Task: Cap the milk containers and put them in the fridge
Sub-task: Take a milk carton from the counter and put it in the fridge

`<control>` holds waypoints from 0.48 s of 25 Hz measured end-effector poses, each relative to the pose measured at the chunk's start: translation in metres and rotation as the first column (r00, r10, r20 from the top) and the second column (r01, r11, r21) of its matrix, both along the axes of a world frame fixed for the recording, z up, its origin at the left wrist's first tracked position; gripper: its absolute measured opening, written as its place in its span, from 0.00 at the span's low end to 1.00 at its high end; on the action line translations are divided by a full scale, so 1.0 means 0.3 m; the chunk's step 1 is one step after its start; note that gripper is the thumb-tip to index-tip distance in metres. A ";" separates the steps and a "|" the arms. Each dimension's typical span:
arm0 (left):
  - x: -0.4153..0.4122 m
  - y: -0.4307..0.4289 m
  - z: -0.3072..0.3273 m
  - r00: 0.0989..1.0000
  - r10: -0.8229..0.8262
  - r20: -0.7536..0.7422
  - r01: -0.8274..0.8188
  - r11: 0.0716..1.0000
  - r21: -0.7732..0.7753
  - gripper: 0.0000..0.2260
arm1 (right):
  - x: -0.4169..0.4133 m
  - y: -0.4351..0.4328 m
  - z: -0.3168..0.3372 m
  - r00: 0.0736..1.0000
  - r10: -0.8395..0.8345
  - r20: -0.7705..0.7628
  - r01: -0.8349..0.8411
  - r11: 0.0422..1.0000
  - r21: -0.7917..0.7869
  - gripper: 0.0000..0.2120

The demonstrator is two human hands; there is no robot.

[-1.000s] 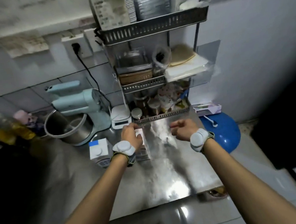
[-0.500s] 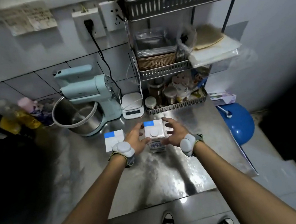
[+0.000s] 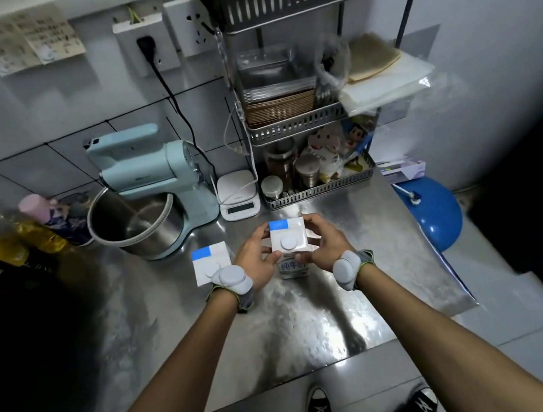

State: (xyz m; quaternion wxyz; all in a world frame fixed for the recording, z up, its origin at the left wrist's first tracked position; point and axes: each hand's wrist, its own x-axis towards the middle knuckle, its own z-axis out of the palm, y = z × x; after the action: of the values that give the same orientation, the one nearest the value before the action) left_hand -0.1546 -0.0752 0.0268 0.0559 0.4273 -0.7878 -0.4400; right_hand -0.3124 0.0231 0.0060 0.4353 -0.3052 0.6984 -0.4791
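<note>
Two white milk cartons with a blue patch on top stand on the steel counter [image 3: 312, 318]. The nearer carton [image 3: 289, 242] carries a round grey cap on its top and is held from both sides: my left hand [image 3: 259, 259] grips its left face and my right hand [image 3: 324, 244] its right face. A second carton [image 3: 211, 261] stands just left of my left hand, partly hidden by the grey wrist device; it also shows a round cap on top.
A pale blue stand mixer [image 3: 153, 186] with a steel bowl stands at the back left. A white kitchen scale [image 3: 239, 200] sits behind the cartons. A tiered metal rack [image 3: 304, 125] fills the back right. Bottles [image 3: 22, 238] crowd the far left; a blue dome [image 3: 433, 215] lies beyond the counter's right edge.
My right hand came in from the right and closed on the carton beside my left hand. The view shifted closer and lower over the counter.
</note>
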 end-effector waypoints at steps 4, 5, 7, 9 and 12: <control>-0.046 0.033 0.004 0.995 -0.074 -0.073 0.079 0.995 0.067 0.33 | -0.044 0.067 0.027 0.997 -0.071 0.013 0.072 0.997 -0.018 0.34; -0.069 0.048 0.007 0.992 -0.097 -0.084 0.105 0.990 0.094 0.36 | -0.069 0.098 0.043 0.995 -0.102 0.009 0.102 0.995 -0.020 0.34; -0.107 0.071 0.008 0.989 -0.123 -0.079 0.134 0.979 0.156 0.40 | -0.111 0.146 0.078 0.989 -0.147 0.019 0.147 0.989 -0.012 0.35; -0.166 0.108 0.017 0.978 -0.189 -0.085 0.200 0.967 0.155 0.43 | -0.164 0.215 0.130 0.982 -0.191 0.003 0.191 0.981 -0.014 0.36; -0.292 0.188 0.045 0.955 -0.266 -0.132 0.284 0.948 0.143 0.42 | -0.259 0.343 0.221 0.964 -0.264 0.003 0.264 0.963 -0.050 0.35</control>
State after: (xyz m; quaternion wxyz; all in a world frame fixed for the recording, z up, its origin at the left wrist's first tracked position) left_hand -0.2423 -0.0188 0.0404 0.0033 0.2910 -0.7975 -0.5285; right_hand -0.3900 0.1259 0.0723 0.3584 -0.2211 0.7215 -0.5497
